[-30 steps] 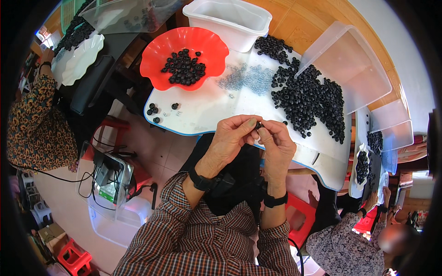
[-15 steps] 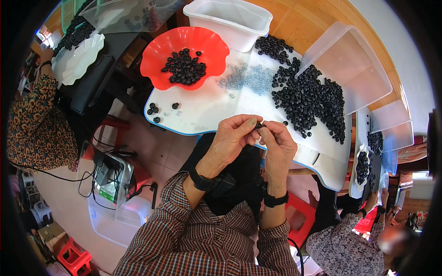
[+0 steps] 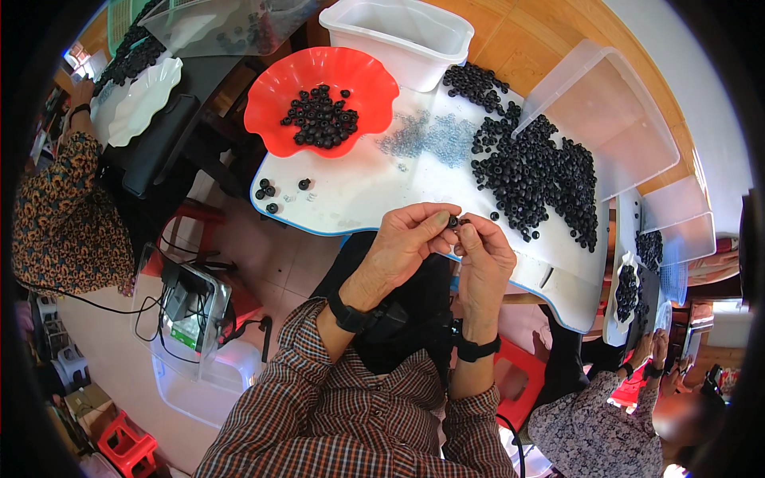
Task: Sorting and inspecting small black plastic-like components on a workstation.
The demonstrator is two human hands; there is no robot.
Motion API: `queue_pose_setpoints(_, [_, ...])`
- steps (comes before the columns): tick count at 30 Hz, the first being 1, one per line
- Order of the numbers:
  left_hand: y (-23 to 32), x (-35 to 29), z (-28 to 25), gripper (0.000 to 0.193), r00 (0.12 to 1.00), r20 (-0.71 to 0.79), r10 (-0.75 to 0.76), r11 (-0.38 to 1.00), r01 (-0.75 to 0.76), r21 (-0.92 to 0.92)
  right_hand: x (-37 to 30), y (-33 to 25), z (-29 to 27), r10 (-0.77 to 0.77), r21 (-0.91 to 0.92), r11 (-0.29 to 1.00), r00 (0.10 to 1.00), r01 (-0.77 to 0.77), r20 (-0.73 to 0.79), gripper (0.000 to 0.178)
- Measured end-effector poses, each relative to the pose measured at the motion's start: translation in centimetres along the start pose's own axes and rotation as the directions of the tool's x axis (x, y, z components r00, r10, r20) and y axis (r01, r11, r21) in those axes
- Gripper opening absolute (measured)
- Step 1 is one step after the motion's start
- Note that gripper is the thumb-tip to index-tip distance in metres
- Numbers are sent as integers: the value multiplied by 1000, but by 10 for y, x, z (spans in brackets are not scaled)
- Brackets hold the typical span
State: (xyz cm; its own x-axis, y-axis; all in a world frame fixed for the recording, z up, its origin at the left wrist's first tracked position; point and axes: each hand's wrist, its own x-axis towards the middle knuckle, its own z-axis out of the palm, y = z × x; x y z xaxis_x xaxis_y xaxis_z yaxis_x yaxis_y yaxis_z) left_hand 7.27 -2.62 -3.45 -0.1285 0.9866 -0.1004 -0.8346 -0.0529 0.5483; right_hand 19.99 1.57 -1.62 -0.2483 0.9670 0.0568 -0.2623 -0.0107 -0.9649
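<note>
My left hand pinches a small round black part between thumb and fingertips over the table's near edge. My right hand is closed right beside it, fingertips pinched together; what they hold, if anything, is too small to make out. Beyond the hands, a large heap of black ring-like parts lies on the white table. Left of that heap are many small clear pieces. A red wavy-rimmed bowl holds a pile of black parts. A few more black parts sit at the table's left corner.
A white tub stands behind the bowl. A clear plastic bin rests on its side by the heap. Co-workers sit at the left and lower right, near a red stool. A clear box with cables stands at the left.
Both hands stay close together, with their fingertips drawn slightly apart, so the black part shows more plainly. The things on the table look unchanged.
</note>
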Motion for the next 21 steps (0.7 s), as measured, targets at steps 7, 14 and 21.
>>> queue_pose_setpoints(7, [0,0,0,25,1000,4,12,1000,-12,16,0,1,-1,49,114,992,999,-51,20,15])
queue_pose_setpoints(14, [0,-1,1,24,1000,16,19,999,-20,35,-1,4,-1,31,100,994,999,-33,15,14])
queue_pose_setpoints(21, [1,-4,6,23,999,-34,29,995,-26,98,-2,2,1,-27,26,999,1000,26,10,11])
